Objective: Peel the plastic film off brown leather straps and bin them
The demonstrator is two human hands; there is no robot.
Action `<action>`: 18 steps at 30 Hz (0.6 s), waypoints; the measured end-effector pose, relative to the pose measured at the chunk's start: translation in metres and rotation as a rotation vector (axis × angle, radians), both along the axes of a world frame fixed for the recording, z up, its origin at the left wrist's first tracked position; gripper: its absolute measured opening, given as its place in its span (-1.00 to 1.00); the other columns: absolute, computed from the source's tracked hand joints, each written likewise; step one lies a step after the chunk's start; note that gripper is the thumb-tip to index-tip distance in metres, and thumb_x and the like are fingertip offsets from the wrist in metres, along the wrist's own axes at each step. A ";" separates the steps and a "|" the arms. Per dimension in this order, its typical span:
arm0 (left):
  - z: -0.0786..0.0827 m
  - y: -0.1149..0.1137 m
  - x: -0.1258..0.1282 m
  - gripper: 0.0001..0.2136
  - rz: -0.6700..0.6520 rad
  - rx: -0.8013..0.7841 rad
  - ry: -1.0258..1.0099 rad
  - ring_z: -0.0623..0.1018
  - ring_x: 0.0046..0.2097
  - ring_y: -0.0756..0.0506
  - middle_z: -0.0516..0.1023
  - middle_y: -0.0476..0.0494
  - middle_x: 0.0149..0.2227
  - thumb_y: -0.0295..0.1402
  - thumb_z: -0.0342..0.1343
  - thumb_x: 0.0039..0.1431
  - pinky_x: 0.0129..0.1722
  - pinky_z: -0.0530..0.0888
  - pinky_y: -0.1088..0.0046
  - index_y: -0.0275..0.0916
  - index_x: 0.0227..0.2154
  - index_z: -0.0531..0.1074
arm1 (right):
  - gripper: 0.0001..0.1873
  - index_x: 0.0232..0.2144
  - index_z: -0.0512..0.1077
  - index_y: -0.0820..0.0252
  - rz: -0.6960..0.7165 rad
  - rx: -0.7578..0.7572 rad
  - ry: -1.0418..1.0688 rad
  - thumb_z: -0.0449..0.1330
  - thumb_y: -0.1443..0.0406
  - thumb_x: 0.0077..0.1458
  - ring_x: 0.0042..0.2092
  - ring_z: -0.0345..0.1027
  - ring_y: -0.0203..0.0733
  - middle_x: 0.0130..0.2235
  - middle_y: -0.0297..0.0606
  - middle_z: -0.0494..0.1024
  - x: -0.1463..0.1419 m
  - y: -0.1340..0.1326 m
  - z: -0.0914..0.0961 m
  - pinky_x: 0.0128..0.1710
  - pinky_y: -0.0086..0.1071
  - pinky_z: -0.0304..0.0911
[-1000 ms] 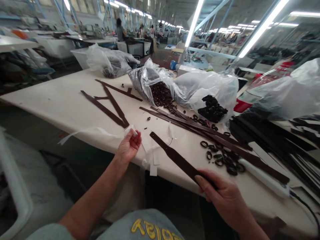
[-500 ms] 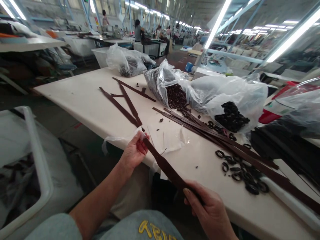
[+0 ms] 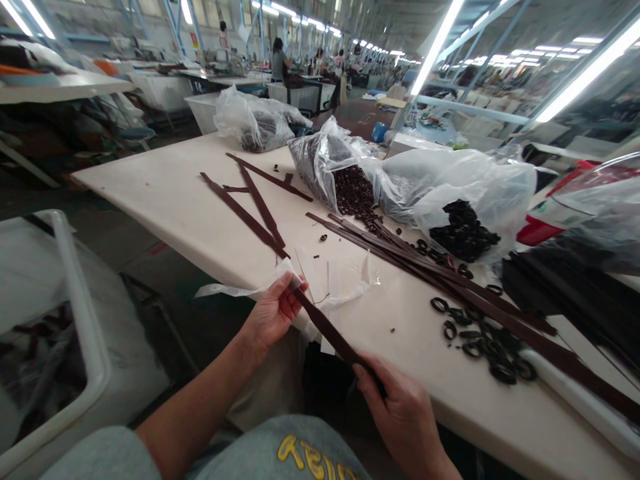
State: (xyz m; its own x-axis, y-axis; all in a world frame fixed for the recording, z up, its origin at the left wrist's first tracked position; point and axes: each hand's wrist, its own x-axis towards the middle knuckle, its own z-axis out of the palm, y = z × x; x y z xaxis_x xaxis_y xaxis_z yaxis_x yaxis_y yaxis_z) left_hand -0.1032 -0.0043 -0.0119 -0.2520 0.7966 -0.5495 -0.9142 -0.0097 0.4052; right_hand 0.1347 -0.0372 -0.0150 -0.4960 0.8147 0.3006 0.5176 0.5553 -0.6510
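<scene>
A dark brown fabric belt [image 3: 327,328] runs slantwise across the table's front edge between my two hands. My left hand [image 3: 273,310] is closed in a pinch on its narrower part, with a thin white strip [image 3: 230,291] wrapped there and trailing left. Lower down, my right hand [image 3: 395,400] grips the belt's wider part, thumb on top; the end is hidden in the palm. Just beyond my left hand, more brown strips [image 3: 240,212] lie on the table. Clear plastic scraps [image 3: 347,277] lie to the right of that hand.
On the white table [image 3: 165,183] are a bag spilling small brown loops [image 3: 355,193], a bag of black pieces [image 3: 465,233], a bundle of belts [image 3: 430,273] and black rings [image 3: 473,347]. A white bin [image 3: 95,333] stands left. People work in the background.
My right hand has moved left and slightly up with the belt's wider part. My left hand has shifted a little right, and the white strip now stretches out straighter to the left.
</scene>
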 end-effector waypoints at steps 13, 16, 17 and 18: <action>-0.024 -0.034 0.005 -0.94 -0.077 -0.030 0.137 0.59 -0.46 0.02 0.64 -0.08 -0.46 -0.51 0.32 0.05 -0.49 0.54 0.61 -0.37 -0.40 0.56 | -0.65 0.03 0.47 0.07 0.072 0.030 -0.266 0.12 0.42 0.23 -0.20 0.51 -0.17 0.07 -0.21 0.52 -0.051 0.062 -0.013 -0.21 -0.39 0.36; -0.022 -0.037 -0.006 -0.88 -0.075 0.011 0.166 0.59 -0.46 0.02 0.64 -0.08 -0.44 -0.48 0.38 -0.03 -0.49 0.54 0.62 -0.37 -0.40 0.57 | -0.84 -0.23 0.57 0.13 0.087 0.099 -0.401 0.17 0.37 0.24 -0.26 0.48 -0.16 -0.21 -0.22 0.59 -0.058 0.071 -0.009 -0.25 -0.40 0.31; -0.021 -0.039 -0.009 -0.86 -0.060 0.025 0.176 0.59 -0.46 0.02 0.64 -0.08 -0.44 -0.48 0.40 -0.05 -0.49 0.54 0.63 -0.37 -0.40 0.57 | -0.84 -0.28 0.57 0.15 0.081 0.101 -0.363 0.16 0.34 0.26 -0.26 0.46 -0.16 -0.27 -0.22 0.57 -0.058 0.069 -0.002 -0.25 -0.40 0.30; -0.019 -0.041 -0.014 -0.84 -0.041 0.035 0.188 0.59 -0.46 0.03 0.64 -0.07 -0.45 -0.48 0.41 -0.08 -0.48 0.54 0.64 -0.37 -0.41 0.58 | -0.81 -0.31 0.56 0.17 0.079 0.095 -0.284 0.14 0.32 0.28 -0.27 0.46 -0.18 -0.30 -0.22 0.56 -0.056 0.064 0.009 -0.25 -0.40 0.30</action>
